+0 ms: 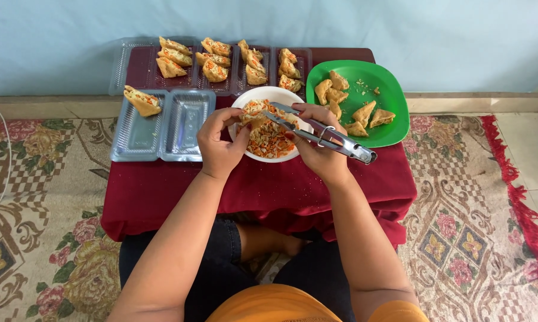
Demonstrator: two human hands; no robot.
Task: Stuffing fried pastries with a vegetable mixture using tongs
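Note:
My left hand [220,141] holds a fried tofu pocket [254,118] over a white bowl [269,93] of shredded orange and white filling. My right hand [320,146] grips metal tongs [328,135] whose tips point into the pocket. Both hands hover above the bowl on a low table covered with a dark red cloth [179,185].
A green plate [394,98] with several unfilled tofu pieces sits right of the bowl. Clear plastic trays [185,122] lie at left, one holding a filled piece [141,100]. More trays with several filled pieces [215,62] line the back. A patterned carpet [42,226] surrounds the table.

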